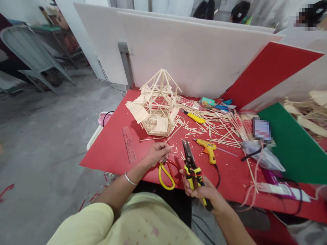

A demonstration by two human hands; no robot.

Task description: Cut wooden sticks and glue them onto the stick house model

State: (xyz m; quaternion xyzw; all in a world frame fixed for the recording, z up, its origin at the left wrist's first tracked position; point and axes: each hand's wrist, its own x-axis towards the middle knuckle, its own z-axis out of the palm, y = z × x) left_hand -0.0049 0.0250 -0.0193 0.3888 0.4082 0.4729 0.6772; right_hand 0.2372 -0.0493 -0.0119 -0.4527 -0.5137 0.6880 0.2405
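In the head view, the left hand (pixel 160 151) has its grip closed on a short stick (pixel 172 146), pinched between thumb and fingertips over the red tabletop (pixel 107 151). The right hand (pixel 200 189) has its grip wrapped around the yellow-and-black handles of the cutters (pixel 190 166), whose blades point away from the person, just right of the stick and apart from it. Scissors (pixel 168 188) with one yellow and one red loop lie between the hands, near the tabletop's front edge. Beyond the left hand stands the model (pixel 162 125), an open frame of pale sticks with a pointed top and slatted panels. A clear ruler (pixel 129 145) lies left of it. To the right of the cutters is a yellow glue gun (pixel 209 149); farther back, a yellow knife (pixel 195 117) rests among loose sticks (pixel 217 124). White boards (pixel 184 51) stand behind the tabletop.
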